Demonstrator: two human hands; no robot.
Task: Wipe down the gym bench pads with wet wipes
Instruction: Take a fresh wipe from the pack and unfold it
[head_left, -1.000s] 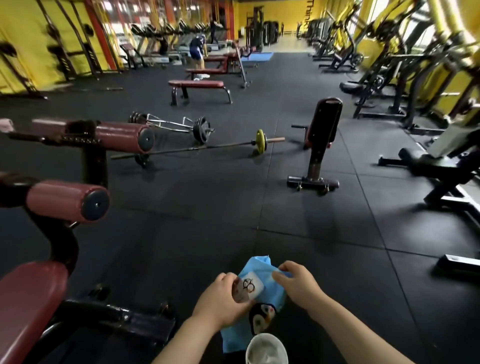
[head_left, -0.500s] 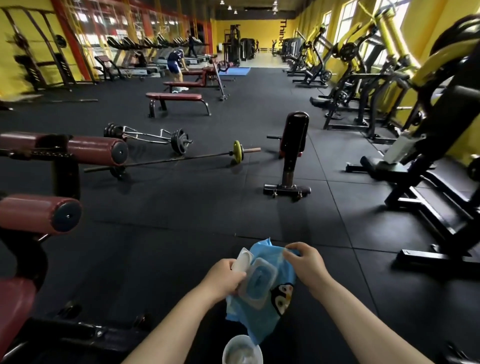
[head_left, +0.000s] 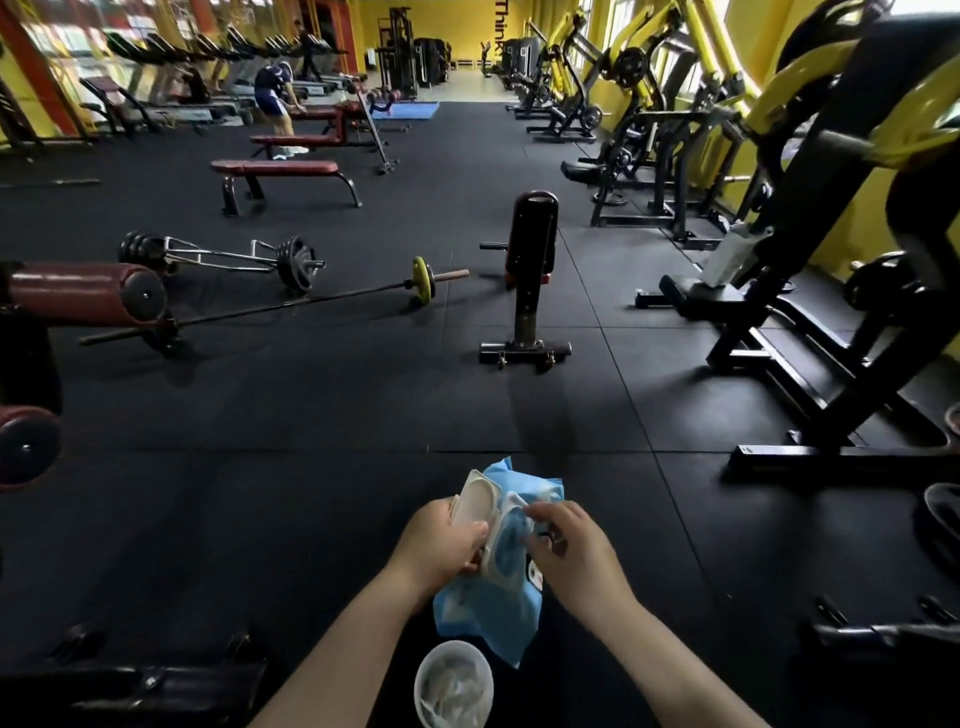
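Note:
A blue wet-wipe pack (head_left: 485, 608) with a white flip lid (head_left: 475, 506) hangs in front of me at the bottom centre. My left hand (head_left: 441, 545) grips the pack's left side beside the raised lid. My right hand (head_left: 566, 551) has its fingers curled at the pack's opening, pinching there; I cannot make out a wipe. At the far left stand maroon roller pads (head_left: 83, 293) of the near bench. A flat maroon bench (head_left: 275, 169) stands farther off on the left.
A white round container (head_left: 453, 686) shows below the pack. A barbell (head_left: 270, 306) and a loaded bar (head_left: 228, 254) lie on the black rubber floor. A black upright pad stand (head_left: 530, 270) is ahead. Yellow machines (head_left: 810, 156) line the right. A person (head_left: 275, 93) bends over far back.
My view turned right, sliding the near bench out to the left. The pack's lid swung fully open, and my right hand moved from the pack's top corner to its opening.

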